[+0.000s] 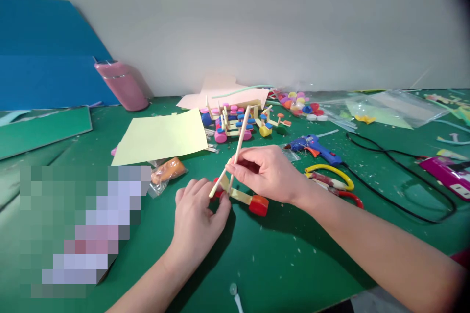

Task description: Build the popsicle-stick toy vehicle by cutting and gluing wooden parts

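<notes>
In the middle of the green table I work on a small stick frame (240, 197) made of pale wooden strips with red caps as its ends. The nearer red cap (259, 205) shows on its right; a second one is partly hidden behind my fingers. My left hand (200, 215) is closed round the frame's left end. With thumb and forefinger my right hand (271, 173) pinches a thin wooden stick (240, 137) that rises steeply from the frame. A shorter stick (219, 179) slants down from my right fingertips towards my left hand.
Behind my hands stand several similar stick frames (231, 124) with coloured caps. To the right lie a blue glue gun (319, 149), pliers (330, 181) and a purple power strip (448, 176). Yellow paper (161, 137), a wrapped snack (169, 171) and a pink tumbler (123, 85) are to the left.
</notes>
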Motion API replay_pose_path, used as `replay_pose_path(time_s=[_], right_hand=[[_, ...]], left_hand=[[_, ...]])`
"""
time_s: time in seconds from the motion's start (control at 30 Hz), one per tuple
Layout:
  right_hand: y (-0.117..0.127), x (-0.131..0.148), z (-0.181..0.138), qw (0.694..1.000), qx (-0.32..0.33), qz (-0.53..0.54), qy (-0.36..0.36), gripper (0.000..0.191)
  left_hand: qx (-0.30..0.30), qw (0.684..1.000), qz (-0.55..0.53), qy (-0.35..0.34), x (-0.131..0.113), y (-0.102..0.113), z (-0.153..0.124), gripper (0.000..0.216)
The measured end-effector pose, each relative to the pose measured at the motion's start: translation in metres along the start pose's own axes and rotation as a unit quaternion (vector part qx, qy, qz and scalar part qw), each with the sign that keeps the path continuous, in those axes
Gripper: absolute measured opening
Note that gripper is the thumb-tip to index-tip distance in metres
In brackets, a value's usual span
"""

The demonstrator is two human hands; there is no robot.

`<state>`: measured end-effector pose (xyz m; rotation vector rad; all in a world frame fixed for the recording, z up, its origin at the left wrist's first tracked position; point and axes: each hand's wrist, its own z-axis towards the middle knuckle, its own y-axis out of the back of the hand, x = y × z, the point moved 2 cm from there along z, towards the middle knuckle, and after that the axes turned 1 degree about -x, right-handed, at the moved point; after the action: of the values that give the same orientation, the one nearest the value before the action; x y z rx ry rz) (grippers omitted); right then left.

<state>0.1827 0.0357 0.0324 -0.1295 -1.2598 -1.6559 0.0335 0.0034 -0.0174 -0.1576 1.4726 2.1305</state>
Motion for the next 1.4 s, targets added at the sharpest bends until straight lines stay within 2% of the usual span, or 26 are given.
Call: replay_pose_path(time_s=[0.27,0.5,0.67,0.97,1.4], right_hand=[[0.007,0.008,0.007,0.998,0.027,-0.02,0.052,0.024],[0.01,0.01,0.011,0.997,0.03,-0.033,0.068,0.023],[0.017,0.013,0.014,0.995,0.006,-0.039,0.091,0.023],[0.013,0.005,0.017,0.996,0.005,-0.038,0.08,0.023],[0.01,0.008,0.023,0.994,0.016,-0.03,0.107,0.024]], left_hand=[[-0.01,1.0,0.019,0.003,0.0,0.001,-0.002,0.017],[0.0,1.0,0.014,0.001,0.001,0.0,-0.002,0.01],[-0.001,1.0,0.015,0.001,0.003,-0.001,-0.002,0.011],[-0.004,1.0,0.005,-0.004,0.002,-0.001,0.0,0.012],[0.01,1.0,0.005,-0.006,0.001,-0.002,0.002,0.014]])
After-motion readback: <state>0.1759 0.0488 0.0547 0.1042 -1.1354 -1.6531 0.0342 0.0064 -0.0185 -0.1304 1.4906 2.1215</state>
